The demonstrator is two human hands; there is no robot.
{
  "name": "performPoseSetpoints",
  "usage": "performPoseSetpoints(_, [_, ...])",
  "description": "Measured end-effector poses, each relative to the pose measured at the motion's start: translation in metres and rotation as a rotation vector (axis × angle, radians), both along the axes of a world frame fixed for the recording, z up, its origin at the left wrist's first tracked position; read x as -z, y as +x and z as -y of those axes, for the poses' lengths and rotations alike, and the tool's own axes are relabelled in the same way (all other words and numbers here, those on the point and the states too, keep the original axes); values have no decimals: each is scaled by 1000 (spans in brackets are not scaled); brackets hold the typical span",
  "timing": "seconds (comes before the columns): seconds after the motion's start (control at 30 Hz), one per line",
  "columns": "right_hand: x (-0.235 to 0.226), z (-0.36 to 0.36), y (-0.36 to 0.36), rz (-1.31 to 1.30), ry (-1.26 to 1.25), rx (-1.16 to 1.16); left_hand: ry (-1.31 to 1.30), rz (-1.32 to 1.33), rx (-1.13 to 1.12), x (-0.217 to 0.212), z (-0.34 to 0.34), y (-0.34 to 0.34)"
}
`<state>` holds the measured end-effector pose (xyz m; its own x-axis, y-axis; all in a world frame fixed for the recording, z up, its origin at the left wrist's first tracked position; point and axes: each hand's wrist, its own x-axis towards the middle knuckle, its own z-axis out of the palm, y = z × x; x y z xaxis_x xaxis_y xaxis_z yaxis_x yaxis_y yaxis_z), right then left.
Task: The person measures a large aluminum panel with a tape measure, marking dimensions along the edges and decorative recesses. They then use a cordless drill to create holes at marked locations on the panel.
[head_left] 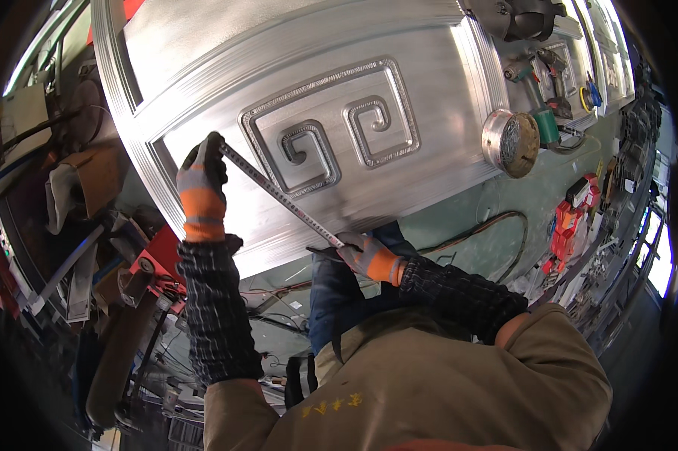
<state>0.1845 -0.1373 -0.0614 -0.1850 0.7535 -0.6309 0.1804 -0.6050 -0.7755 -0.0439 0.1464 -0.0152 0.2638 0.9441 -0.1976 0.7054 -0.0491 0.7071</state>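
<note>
A tape measure (283,198) is drawn out in a straight slanting line over a silvery metal panel (437,90) with raised square-spiral mouldings (331,124). My left hand (204,188), in a grey and orange glove with dark fingers, is closed on the tape's far end over the panel's left border. Closer to my body, at the panel's near edge, my right hand (373,257) grips the other end in a similar glove. The tape's case cannot be made out in either hand. A thin dark strip (322,252) sticks out beside the right fingers.
A round metal tin (510,143) sits on the panel's right end. Beyond it lie power tools (538,94) and blue-and-yellow-handled cutters (592,94). Hoses (497,218) run over the floor below. Red tool cases (568,225) stand right; a red machine (162,267) stands left.
</note>
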Motion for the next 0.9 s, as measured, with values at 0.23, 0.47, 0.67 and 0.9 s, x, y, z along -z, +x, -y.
performPoseSetpoints(0.23, [34, -8, -4, 33, -224, -134, -528, 256, -306, 49, -14, 43])
performPoseSetpoints(0.47, [131, 49, -30, -11, 285, -304, -423, -49, -109, 64, -7, 35])
performPoseSetpoints(0.67, [50, -15, -27, 607, 499, -985, -343, -130, -106, 59, -11, 40])
performPoseSetpoints(0.9, [55, -30, -41, 566, 591, -740, -265, -268, -44, 62, -20, 42])
